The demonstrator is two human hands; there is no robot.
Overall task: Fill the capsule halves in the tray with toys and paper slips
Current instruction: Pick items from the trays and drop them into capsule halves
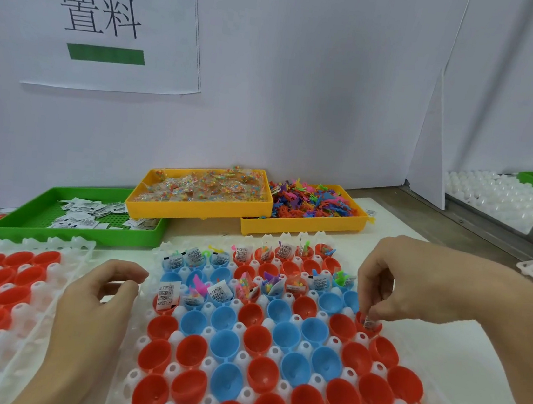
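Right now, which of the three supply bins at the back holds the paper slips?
The green bin, far left. It holds white printed paper slips; the two yellow bins beside it hold clear packets of beads and loose coloured plastic toys.

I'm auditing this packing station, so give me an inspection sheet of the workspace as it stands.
Surface: white sheet over a tabletop.
Job's things: white tray of red and blue capsule halves; far rows hold toys and slips, near rows empty. Green bin of paper slips, yellow bin of bagged pieces, second yellow bin of coloured toys.
Clutter: second tray at left.
Hands: right hand pinches a paper slip into a red half; left hand curled, resting at the tray edge, holding nothing.
Cables: nothing seen.
Surroundings: white partition with a printed sign.
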